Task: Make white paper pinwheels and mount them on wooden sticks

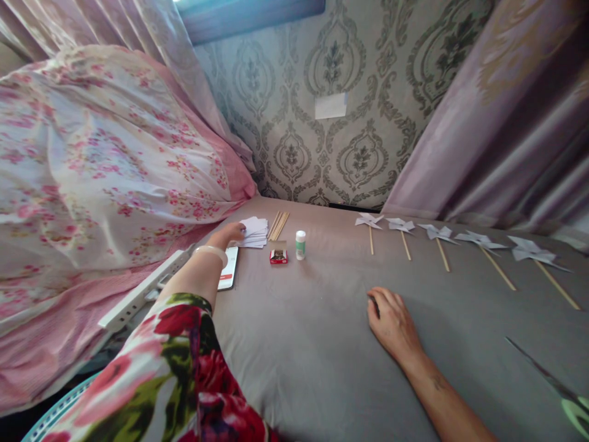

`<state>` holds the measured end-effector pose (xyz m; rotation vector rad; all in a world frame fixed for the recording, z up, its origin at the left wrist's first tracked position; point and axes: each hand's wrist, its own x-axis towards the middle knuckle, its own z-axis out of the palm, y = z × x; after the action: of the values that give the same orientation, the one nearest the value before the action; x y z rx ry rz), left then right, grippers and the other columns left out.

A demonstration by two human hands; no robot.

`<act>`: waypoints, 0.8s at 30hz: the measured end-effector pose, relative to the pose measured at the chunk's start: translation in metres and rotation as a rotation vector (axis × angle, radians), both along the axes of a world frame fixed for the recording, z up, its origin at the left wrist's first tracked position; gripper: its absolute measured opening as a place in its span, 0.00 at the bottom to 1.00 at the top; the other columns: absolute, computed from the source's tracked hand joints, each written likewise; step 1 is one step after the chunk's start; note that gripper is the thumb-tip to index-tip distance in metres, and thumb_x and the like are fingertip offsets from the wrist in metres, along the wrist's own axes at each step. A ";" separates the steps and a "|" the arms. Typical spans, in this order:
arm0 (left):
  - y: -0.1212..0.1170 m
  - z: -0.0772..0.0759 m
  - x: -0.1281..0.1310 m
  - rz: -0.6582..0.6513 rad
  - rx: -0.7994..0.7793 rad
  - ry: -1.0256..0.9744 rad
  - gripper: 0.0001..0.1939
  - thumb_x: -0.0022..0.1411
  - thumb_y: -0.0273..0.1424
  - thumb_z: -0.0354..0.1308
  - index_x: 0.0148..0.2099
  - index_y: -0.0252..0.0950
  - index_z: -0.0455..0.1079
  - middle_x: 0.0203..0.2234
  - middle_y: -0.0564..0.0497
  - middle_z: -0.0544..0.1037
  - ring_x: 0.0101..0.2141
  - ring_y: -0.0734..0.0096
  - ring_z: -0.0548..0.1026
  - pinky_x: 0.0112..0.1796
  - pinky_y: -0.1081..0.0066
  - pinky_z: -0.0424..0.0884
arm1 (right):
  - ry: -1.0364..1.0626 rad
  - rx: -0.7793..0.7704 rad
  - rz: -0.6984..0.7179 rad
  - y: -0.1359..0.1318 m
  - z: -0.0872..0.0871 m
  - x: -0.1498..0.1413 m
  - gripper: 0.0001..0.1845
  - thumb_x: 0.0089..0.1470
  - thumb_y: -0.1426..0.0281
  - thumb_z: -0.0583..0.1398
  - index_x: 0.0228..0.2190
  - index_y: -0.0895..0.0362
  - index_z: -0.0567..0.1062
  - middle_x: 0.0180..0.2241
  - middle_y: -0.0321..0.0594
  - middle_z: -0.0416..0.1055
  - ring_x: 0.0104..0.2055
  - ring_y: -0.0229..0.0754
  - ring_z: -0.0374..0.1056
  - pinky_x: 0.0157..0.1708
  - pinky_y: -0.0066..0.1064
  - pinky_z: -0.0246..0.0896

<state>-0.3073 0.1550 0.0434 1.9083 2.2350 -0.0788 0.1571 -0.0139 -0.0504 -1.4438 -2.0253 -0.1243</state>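
At the far left of the grey cloth, my left hand (231, 232) reaches to a stack of white paper pieces (256, 232). Its fingers are bent on the stack's near left side and look closed on paper, though the fingertips are partly hidden. My right hand (393, 320) rests on the cloth right of centre, its fingers curled together with a dark shadowed gap by the thumb; nothing shows in it. Thin wooden sticks (278, 226) lie beside the paper. Closer in are a small red box (278, 256) and an upright glue stick (300, 245) with a white cap.
Several white paper pinwheels (439, 234) on sticks lie in a row at the right. Scissors (547, 374) with green handles lie near the right edge. A phone (227, 270) sits under my left wrist, by a white power strip (140, 291). Flowered bedding (101, 153) rises at left.
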 end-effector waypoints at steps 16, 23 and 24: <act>0.009 0.005 -0.012 -0.083 -0.056 0.012 0.17 0.51 0.30 0.61 0.45 0.36 0.74 0.43 0.50 0.78 0.45 0.60 0.73 0.47 0.70 0.66 | -0.018 0.011 0.012 0.001 -0.001 0.001 0.13 0.56 0.72 0.50 0.38 0.59 0.72 0.40 0.48 0.72 0.42 0.49 0.64 0.43 0.40 0.61; 0.007 -0.005 -0.010 -0.003 0.058 -0.065 0.17 0.63 0.37 0.54 0.52 0.35 0.66 0.48 0.46 0.70 0.44 0.63 0.72 0.43 0.58 0.71 | -0.015 0.001 0.007 0.000 0.001 0.000 0.13 0.56 0.72 0.49 0.38 0.59 0.72 0.39 0.49 0.71 0.42 0.49 0.64 0.43 0.41 0.62; 0.006 -0.007 -0.009 0.018 0.092 -0.081 0.17 0.63 0.37 0.54 0.51 0.35 0.66 0.47 0.46 0.71 0.44 0.63 0.72 0.43 0.59 0.71 | -0.010 0.003 0.009 0.000 0.001 -0.001 0.13 0.55 0.72 0.49 0.38 0.58 0.72 0.39 0.49 0.71 0.41 0.49 0.64 0.43 0.41 0.62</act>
<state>-0.3166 0.1607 0.0366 1.9007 2.2383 0.1043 0.1565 -0.0138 -0.0493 -1.4346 -2.0386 -0.1309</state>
